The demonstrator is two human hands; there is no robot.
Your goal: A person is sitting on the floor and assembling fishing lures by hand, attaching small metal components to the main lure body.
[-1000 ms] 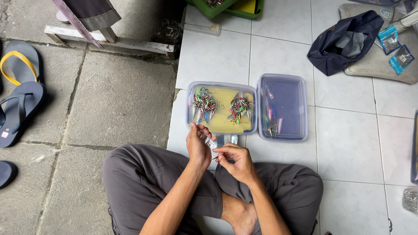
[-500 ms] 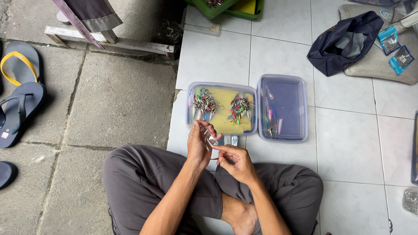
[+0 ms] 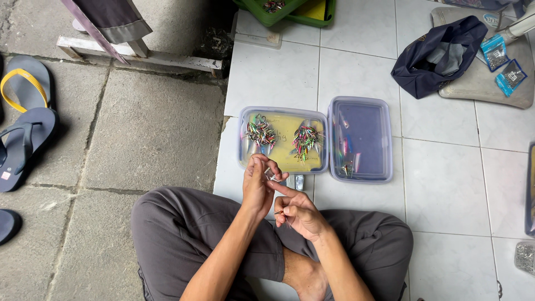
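left hand (image 3: 257,187) pinches a small clear piece (image 3: 271,174); right hand (image 3: 298,210) grips thin wire (image 3: 280,212), near tray edge (image 3: 281,170).

Left hand (image 3: 257,187) pinches a small clear piece (image 3: 271,174); right hand (image 3: 298,210) beside it; yellow-bottomed tray (image 3: 282,162) just beyond.

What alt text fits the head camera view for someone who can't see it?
A person sitting cross-legged on a tiled floor holds a small clear piece in the left hand and a thin piece in the right hand. Ahead lie a clear tray of colourful lures and its lid.
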